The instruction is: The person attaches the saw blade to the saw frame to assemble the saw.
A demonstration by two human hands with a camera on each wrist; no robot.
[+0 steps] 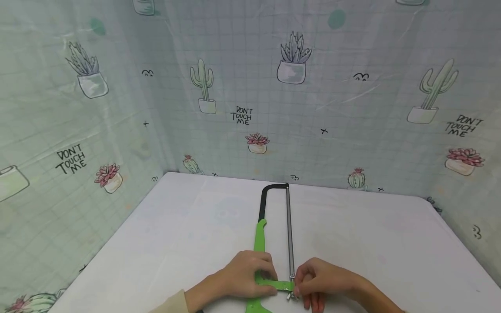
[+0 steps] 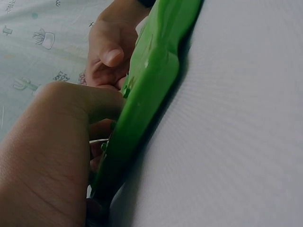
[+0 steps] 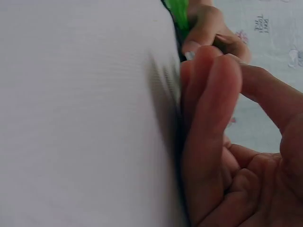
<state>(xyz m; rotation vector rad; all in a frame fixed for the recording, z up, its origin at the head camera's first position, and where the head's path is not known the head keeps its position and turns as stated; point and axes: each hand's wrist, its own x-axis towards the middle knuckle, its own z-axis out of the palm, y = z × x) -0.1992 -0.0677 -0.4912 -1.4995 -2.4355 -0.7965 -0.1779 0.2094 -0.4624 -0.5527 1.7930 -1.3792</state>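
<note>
A hacksaw (image 1: 259, 239) with a green and black frame lies flat on the white table (image 1: 352, 230), its black curved end pointing away from me. Its grey blade (image 1: 290, 230) runs along the right side. My left hand (image 1: 246, 274) grips the green frame where the short crosspiece branches off, thumb along the crosspiece. At the crosspiece's right end, my right hand (image 1: 326, 278) pinches at the small metal wing nut (image 1: 290, 296) below the blade's near end. In the left wrist view the green handle (image 2: 154, 80) hides part of the fingers.
A patterned sheet (image 1: 250, 87) with cactus prints hangs behind the table and along both sides. White table surface stretches left and right of the saw.
</note>
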